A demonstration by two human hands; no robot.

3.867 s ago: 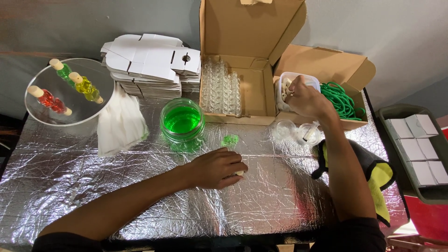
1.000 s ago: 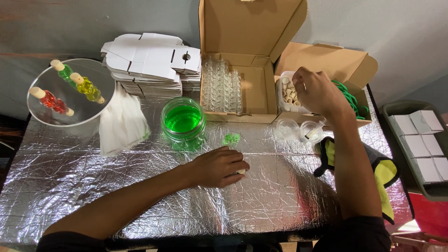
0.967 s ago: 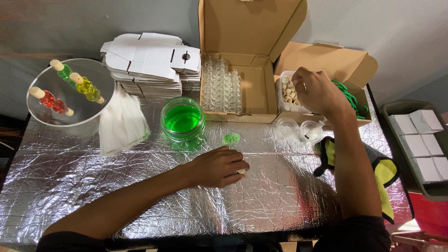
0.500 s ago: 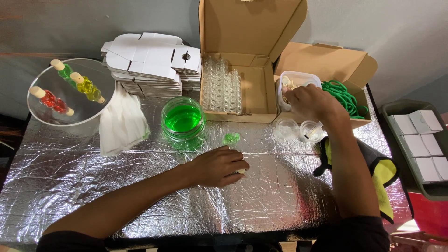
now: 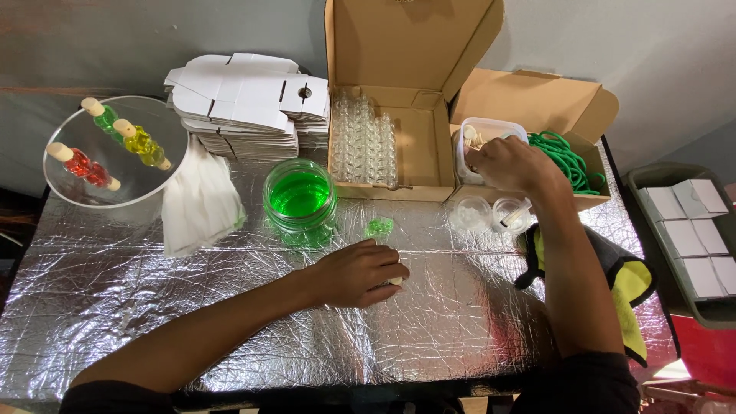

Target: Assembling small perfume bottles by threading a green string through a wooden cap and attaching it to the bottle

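The right hand (image 5: 510, 162) pinches together over the tub of corks (image 5: 479, 146) while the left hand (image 5: 360, 272) clamps a small bottle (image 5: 395, 280) on the foil, near enough that a careless elbow could tip the green jar (image 5: 300, 195).

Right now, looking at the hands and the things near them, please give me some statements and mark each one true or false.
1. The left hand rests on the foil-covered table. True.
2. The right hand is at the clear tub inside the cardboard box. True.
3. The glass jar holds red liquid. False: the liquid is green.
4. The stack of flat white cartons lies to the right of the open boxes. False: it lies to their left.
5. Three small corked bottles lie on the round clear plate. True.
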